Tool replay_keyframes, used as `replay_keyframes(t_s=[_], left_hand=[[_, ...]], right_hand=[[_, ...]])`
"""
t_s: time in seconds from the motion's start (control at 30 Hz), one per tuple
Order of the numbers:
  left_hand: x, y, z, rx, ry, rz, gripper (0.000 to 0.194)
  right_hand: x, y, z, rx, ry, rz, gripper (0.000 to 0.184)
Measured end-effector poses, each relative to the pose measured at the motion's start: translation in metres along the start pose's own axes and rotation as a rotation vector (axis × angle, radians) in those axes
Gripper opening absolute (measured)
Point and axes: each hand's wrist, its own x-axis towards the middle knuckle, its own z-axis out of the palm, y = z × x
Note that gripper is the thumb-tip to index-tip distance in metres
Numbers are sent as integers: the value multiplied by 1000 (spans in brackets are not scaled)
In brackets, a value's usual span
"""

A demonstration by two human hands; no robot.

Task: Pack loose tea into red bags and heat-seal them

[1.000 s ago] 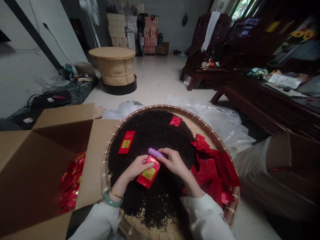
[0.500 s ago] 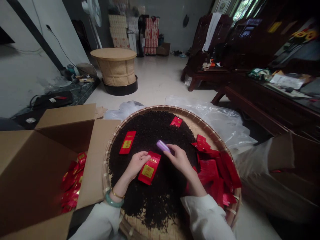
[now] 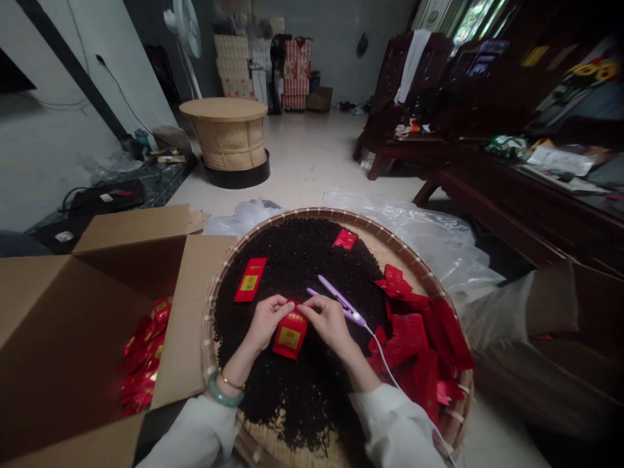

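Between both hands hangs a red tea packet (image 3: 289, 338) with a gold label, pinched along its top edge. My left hand (image 3: 264, 323) is closed on the top left corner, and my right hand (image 3: 330, 322) is closed on the top right. Just beyond my right hand a purple hand-held heat sealer (image 3: 351, 313) lies with its jaws apart on the dark loose tea leaves (image 3: 292, 247); a white cord runs from it toward me. One red packet (image 3: 250, 280) rests on the leaves at left, another (image 3: 345, 240) at the far side. The leaves fill a round woven bamboo tray (image 3: 213, 325).
A pile of red packets (image 3: 409, 338) covers the tray's right side. At left stands an open cardboard box (image 3: 166, 351) with filled red packets (image 3: 146, 357) inside. Plastic sheeting (image 3: 429, 240) lies behind the tray, and another carton (image 3: 550, 312) is at right.
My right hand has let go of the purple heat sealer, which now lies on the tea leaves, and has moved left to pinch the packet's top. The left hand keeps its hold.
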Motion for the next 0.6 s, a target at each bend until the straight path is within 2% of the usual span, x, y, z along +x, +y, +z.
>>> replay_keyframes(t_s=[0.17, 0.3, 0.4, 0.5, 0.6], left_hand=[[-1, 4, 0, 23, -12, 33, 35], [-1, 5, -1, 32, -14, -10, 36], [-1, 3, 0, 59, -22, -17, 36], [0, 0, 1, 150, -32, 20, 32], [1, -4, 1, 233, -35, 68, 30]], right_hand=[[0, 7, -7, 88, -90, 35, 21], [0, 10, -12, 164, -190, 98, 28], [1, 9, -10, 136, -128, 85, 26], [0, 6, -5, 64, -68, 51, 14], [-2, 5, -3, 56, -66, 37, 16]])
